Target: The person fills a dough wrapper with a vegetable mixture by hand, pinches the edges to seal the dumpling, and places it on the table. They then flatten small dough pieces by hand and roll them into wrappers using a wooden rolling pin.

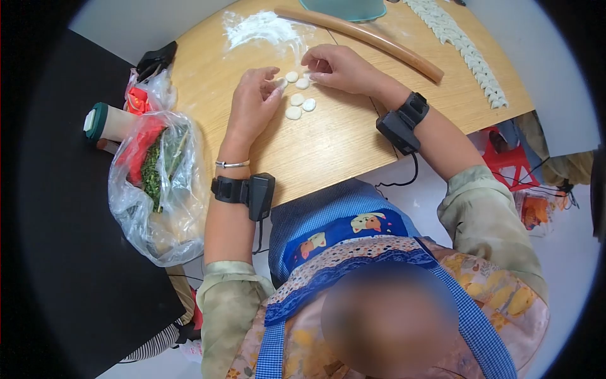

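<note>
Several small flattened rounds of pale dough (297, 100) lie on the wooden table (328, 139), between and below my two hands. My left hand (255, 101) is curled at the left of them, its thumb and fingers closed about a dough piece (282, 83) at the tips. On the other side, my right hand (341, 68) bends over the table with thumb and fingers closed on another dough piece (307, 74), partly hidden by the fingers. Both hands carry traces of flour.
White flour (262, 31) is scattered at the back, beside a long wooden rolling pin (379, 43). A teal bowl (347, 9) sits behind it. Rows of shaped dumplings (464, 54) line the right. At left are a plastic bag of greens (154, 170) and a cup (113, 123).
</note>
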`<state>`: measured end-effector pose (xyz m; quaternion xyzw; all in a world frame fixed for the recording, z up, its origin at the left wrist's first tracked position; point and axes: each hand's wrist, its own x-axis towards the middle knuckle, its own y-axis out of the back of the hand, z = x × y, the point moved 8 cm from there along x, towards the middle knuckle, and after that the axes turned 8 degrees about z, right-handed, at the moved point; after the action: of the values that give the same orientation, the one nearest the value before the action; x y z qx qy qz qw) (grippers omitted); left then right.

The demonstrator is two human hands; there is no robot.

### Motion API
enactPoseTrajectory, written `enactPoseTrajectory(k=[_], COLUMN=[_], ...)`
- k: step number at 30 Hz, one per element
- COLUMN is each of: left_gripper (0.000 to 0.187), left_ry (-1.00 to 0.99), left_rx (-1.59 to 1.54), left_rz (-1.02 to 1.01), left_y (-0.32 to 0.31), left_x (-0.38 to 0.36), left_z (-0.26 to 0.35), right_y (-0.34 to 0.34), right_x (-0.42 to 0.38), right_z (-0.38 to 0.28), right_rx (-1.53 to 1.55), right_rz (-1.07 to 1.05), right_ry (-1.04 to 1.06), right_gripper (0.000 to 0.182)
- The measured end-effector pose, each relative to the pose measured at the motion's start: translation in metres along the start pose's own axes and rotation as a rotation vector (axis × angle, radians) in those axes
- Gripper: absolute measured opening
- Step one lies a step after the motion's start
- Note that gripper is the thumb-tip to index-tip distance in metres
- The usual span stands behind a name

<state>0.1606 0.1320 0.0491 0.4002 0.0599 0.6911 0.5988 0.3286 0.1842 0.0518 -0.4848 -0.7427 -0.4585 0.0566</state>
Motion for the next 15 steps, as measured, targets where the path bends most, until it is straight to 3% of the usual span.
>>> enactPoseTrajectory(k=[2,4,8,15], left_gripper=[0.028,0.024,0.025,0.021], left_ry=[0.013,0.199,0.079,0.018], left_rx=[-0.026,-0.099,-0.041,0.031], left_rz=[0.032,-0.196,-0.255,-0.228], left_y=[0.005,-0.008,-0.016,-0.017], left_x=[0.002,-0.004,-0.008,-0.008], left_z=[0.003,-0.006,0.010,0.013], right_y=[0.002,0.004,-0.010,-0.013], right_x=[0.001,0.001,-0.006,-0.013], right_z=[-0.002,-0.004,-0.007,-0.034], right_rx=[0.085,0.083,0.123,-0.054], right_rz=[0.052,-0.040,-0.248,-0.295], right_ry=[0.026,-0.016,-0.034,0.135], right_gripper=[0.023,0.021,0.021,0.027])
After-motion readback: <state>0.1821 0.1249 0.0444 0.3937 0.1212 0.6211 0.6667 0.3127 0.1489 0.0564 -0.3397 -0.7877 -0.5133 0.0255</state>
